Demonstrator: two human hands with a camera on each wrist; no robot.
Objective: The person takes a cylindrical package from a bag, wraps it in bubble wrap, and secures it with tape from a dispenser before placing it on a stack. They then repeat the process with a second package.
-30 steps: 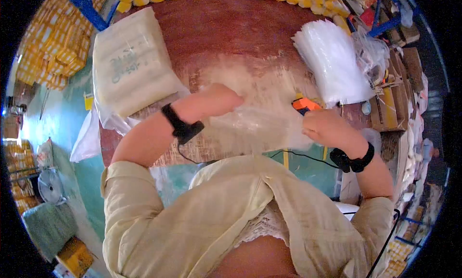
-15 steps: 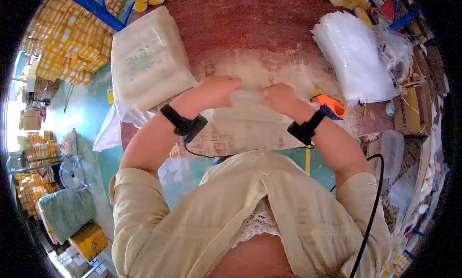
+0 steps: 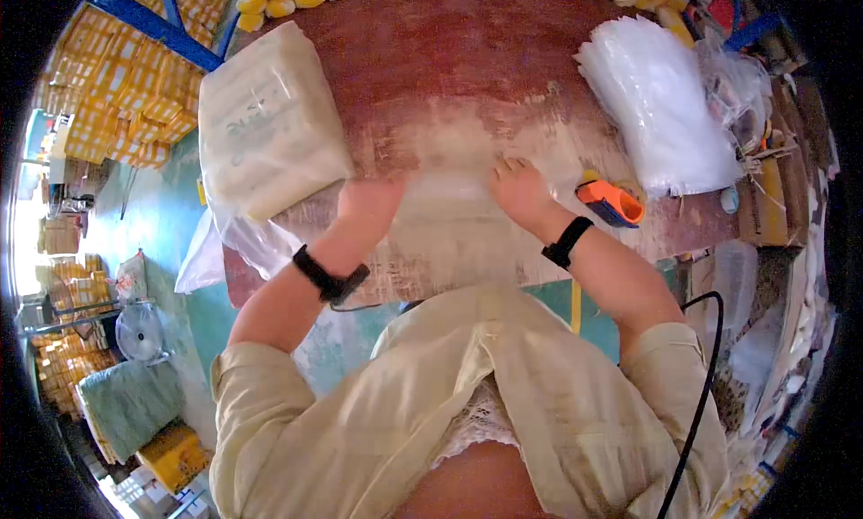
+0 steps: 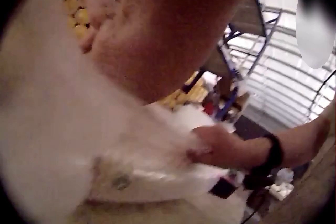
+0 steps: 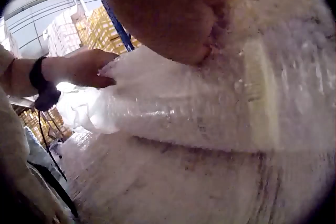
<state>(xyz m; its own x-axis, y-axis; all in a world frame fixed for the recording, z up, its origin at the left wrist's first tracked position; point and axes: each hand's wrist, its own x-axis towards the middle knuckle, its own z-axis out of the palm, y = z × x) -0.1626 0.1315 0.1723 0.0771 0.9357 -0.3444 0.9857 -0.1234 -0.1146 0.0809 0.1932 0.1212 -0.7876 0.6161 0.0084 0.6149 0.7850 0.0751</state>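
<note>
One clear plastic film (image 5: 163,106) on the red table's (image 3: 422,79) near part, between left hand (image 3: 371,203) and right hand (image 3: 521,194); each looks to pinch it; I'd tension both sides evenly, smooth creases gently; orange tool (image 3: 611,202) sits right.

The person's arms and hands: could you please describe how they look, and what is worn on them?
The left hand and right hand are bare. A black band with a small dark device circles the left wrist; a matching black band circles the right. Beige sleeves leave both forearms bare. A black cable runs across the right sleeve in the head view.
</note>
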